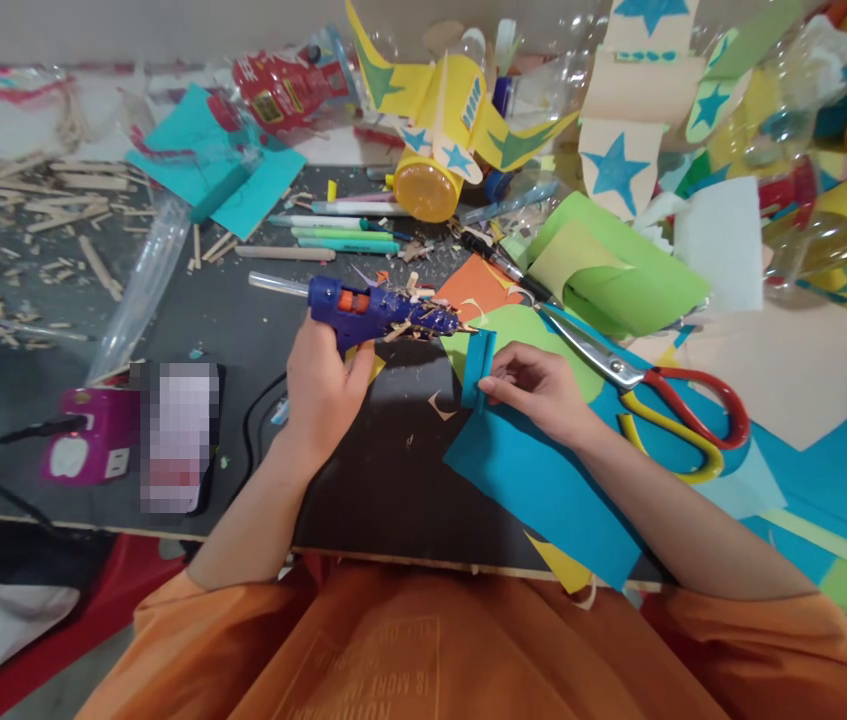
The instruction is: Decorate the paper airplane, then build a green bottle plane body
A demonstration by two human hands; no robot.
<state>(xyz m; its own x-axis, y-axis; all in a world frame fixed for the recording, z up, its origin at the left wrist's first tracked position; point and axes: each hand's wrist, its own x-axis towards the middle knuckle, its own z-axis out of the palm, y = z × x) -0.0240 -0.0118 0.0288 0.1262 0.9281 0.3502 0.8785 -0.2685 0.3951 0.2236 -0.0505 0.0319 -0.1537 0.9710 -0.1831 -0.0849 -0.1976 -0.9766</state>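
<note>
My left hand [333, 390] is wrapped round the handle of a blue glue gun [363, 310], which has a clear glue stick out of its back and wood bits stuck along its front. Its nozzle points right and meets, or nearly meets, the top of a narrow folded blue paper strip [477, 368]. Between thumb and fingers, my right hand [535, 388] pinches that strip upright. Below lies a larger blue paper sheet [550, 490]. Scissors [618, 372] with one red and one yellow handle rest just right of my right hand.
A phone [179, 435] and a magenta box with a cable [89, 435] lie at left. Pens [348, 240], wood scraps [40, 200] and a yellow winged bottle craft [438, 130] are behind. Coloured paper, including a green roll [610, 265], covers the right side. The table's front edge is near my body.
</note>
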